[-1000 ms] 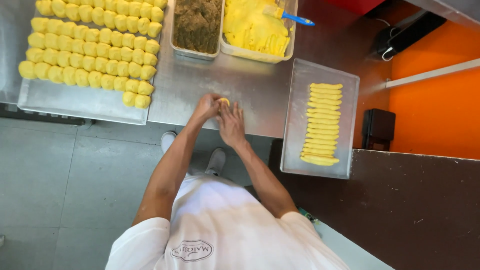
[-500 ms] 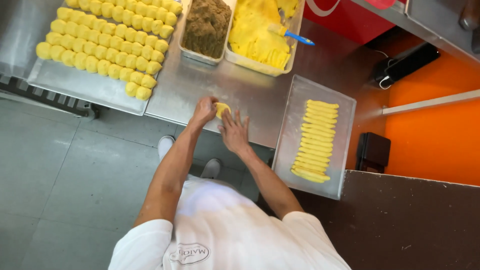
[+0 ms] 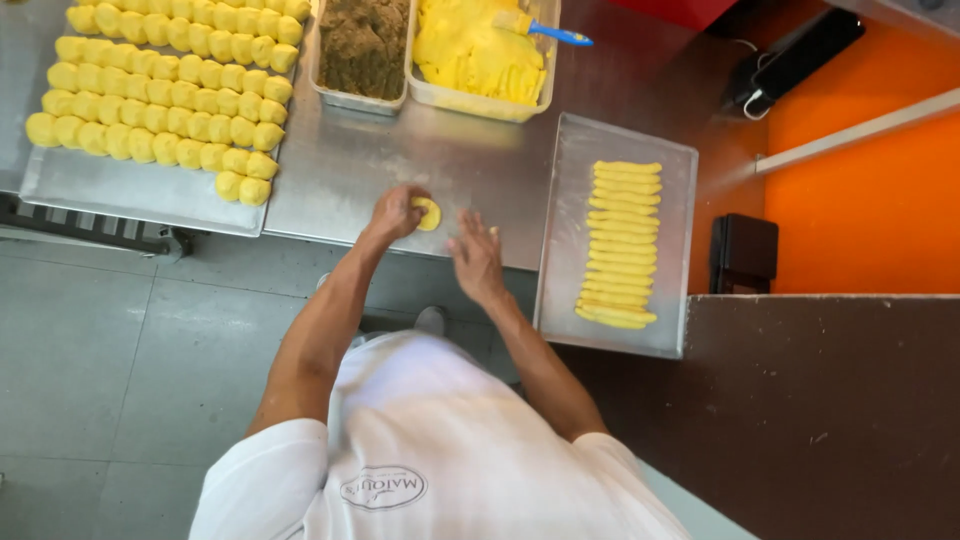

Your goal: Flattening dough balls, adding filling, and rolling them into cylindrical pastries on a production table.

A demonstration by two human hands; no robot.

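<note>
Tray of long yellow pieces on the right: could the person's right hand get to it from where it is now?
Probably yes. The right hand is open above bare steel table, just left of the tray, and nothing lies between them. The left hand holds the dough piece on the far side.

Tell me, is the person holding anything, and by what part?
The left hand grips a flattened yellow dough piece by its left edge. The right hand holds nothing.

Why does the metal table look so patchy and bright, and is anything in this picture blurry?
In the head view, the steel table throws back soft glare in pale patches between the trays; the right hand looks slightly smeared, with fingers spread, while the left hand, on the yellow dough piece, is sharper; the rows of dough balls are evenly lit, with scant shadow.
</note>
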